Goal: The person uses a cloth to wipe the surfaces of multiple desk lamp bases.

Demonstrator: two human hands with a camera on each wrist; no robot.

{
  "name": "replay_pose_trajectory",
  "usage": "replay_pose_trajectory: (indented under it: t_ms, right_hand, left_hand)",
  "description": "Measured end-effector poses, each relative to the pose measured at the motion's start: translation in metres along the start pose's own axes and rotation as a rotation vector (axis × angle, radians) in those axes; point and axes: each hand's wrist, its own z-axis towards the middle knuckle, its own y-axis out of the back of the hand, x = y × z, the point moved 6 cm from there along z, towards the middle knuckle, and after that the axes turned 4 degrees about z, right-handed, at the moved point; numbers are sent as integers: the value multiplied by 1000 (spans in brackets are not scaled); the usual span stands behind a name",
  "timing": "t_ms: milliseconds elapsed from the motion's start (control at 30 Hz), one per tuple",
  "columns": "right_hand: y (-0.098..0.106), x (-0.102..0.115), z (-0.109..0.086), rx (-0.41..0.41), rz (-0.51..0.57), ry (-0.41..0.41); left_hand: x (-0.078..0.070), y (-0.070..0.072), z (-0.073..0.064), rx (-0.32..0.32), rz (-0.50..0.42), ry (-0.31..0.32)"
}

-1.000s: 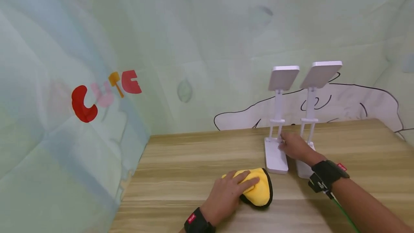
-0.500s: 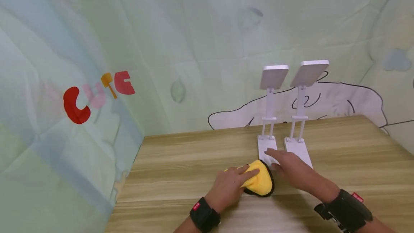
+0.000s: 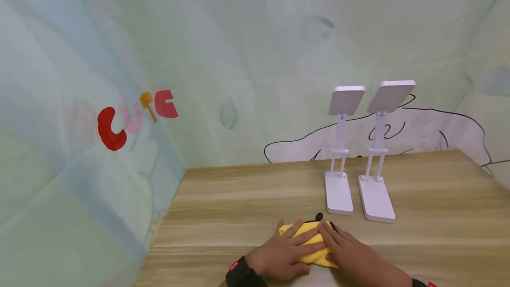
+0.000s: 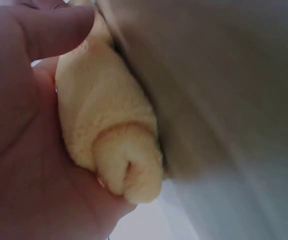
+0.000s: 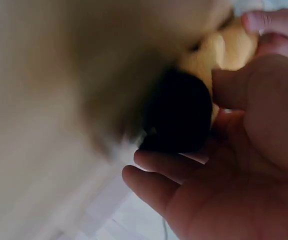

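A bunched yellow cloth [image 3: 314,256] with black edging lies on the table below both hands. The left hand [image 3: 284,251] rests on its left part, fingers spread and fairly straight. From the right, the right hand [image 3: 354,251] lays its extended fingers on the other end, close to the left fingertips. Seen from the left wrist, the yellow cloth [image 4: 109,110] forms a thick roll beside the palm and under the thumb. In the right wrist view, the black-edged part of the cloth [image 5: 179,112] lies against the right fingers, with the thumb near the yellow part.
Two white folding stands stand upright behind the hands: the left stand [image 3: 338,191] and the right stand [image 3: 376,198], with a narrow gap between their bases. The wood-grain table [image 3: 223,203] meets a printed fabric backdrop [image 3: 239,79] at the back and left.
The right hand has left the stands and come down to the cloth. The left hand stays on the cloth, its fingers now more spread. The cloth looks more bunched and sits slightly nearer.
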Motion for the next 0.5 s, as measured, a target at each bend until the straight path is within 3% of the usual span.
replay_pose_trajectory:
  t_ms: [100,167,233,333,400,500]
  right_hand:
    - [-1,-3,-3,0,57,-38]
    - [5,-2,-1,-27,86,-41]
    - [16,0,3,-63,117,-45]
    - [39,-1,15,-130,145,-84]
    - [54,-3,26,-183,130,-127]
    - [67,-8,42,-252,47,-188]
  left_hand:
    - [-2,-1,1,-22,8,20]
    - [-1,0,0,-43,-53,57]
    - [1,4,-2,-87,-129,113]
    - [12,18,-8,-203,-190,244]
    - [23,31,-13,-293,-145,346]
    - [41,48,-17,-407,0,494]
